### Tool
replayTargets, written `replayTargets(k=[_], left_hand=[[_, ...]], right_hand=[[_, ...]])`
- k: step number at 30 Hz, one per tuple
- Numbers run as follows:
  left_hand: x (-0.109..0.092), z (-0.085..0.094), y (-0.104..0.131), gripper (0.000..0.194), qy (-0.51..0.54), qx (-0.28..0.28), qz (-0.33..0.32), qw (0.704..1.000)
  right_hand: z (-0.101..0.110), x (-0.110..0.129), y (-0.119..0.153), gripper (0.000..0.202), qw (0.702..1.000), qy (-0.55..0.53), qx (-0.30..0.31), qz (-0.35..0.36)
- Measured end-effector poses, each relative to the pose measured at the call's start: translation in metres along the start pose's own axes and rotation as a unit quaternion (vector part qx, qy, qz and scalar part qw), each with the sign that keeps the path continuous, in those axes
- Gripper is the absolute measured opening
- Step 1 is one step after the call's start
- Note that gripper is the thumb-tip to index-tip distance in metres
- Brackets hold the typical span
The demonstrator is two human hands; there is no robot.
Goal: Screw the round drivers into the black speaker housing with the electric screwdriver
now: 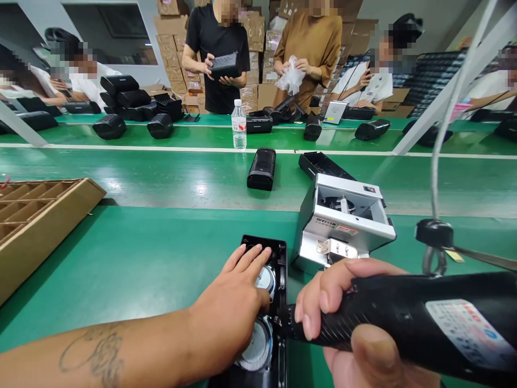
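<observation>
An open black speaker housing [281, 269] with two round silver drivers lies on the green bench at the lower centre. Across its left side rests my left hand [232, 304], fingers extended over the upper driver [265, 280] and the housing's top end. The lower driver [257, 345] is partly covered by that hand. My right hand [343, 302] is wrapped round a black electric screwdriver [391, 307], which points left. Its tip reaches into the housing between the two drivers, near my left hand's thumb. The exact contact at the tip is too small to tell.
A silver screw feeder [343, 215] stands just beyond my right hand. A cardboard divider box [48, 226] is at left. Further back are a black speaker [262, 168], a black shell [325, 165] and a water bottle [239, 126]. A hanging cable [436, 161] holds the screwdriver. Several people are opposite.
</observation>
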State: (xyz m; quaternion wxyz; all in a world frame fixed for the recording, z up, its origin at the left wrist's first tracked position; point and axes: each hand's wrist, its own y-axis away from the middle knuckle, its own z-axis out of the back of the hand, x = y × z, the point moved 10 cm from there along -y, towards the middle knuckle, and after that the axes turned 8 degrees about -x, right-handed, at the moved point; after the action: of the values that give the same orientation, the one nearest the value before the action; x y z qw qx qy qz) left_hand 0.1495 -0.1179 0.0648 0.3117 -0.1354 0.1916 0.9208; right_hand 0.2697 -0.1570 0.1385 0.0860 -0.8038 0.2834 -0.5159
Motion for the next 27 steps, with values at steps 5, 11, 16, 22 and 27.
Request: replayTargets(k=[5, 11, 16, 22, 27], left_hand=[[0.0048, -0.0012, 0.0013, 0.038, 0.012, -0.021, -0.008, 1.0], [0.0047, -0.0015, 0.002, 0.037, 0.021, -0.04, -0.022, 0.999], [0.0018, -0.0006, 0.0034, 0.035, 0.023, -0.043, -0.028, 0.998], [-0.0006, 0.0028, -0.0009, 0.03, 0.009, -0.026, -0.026, 0.999], [-0.002, 0.0014, -0.0007, 0.034, 0.008, -0.015, -0.032, 0.999]], right_hand=[[-0.0002, -0.0009, 0.0011, 0.03, 1.0, 0.004, 0.001, -0.011], [-0.0053, 0.0033, 0.0033, 0.033, 1.0, 0.008, 0.001, -0.004], [-0.0044, -0.0018, -0.0019, 0.025, 1.0, 0.016, -0.009, -0.013], [-0.0024, -0.0038, -0.0024, 0.016, 1.0, 0.001, 0.023, -0.007], [-0.0029, -0.0043, -0.0025, 0.016, 0.999, -0.008, 0.032, -0.005]])
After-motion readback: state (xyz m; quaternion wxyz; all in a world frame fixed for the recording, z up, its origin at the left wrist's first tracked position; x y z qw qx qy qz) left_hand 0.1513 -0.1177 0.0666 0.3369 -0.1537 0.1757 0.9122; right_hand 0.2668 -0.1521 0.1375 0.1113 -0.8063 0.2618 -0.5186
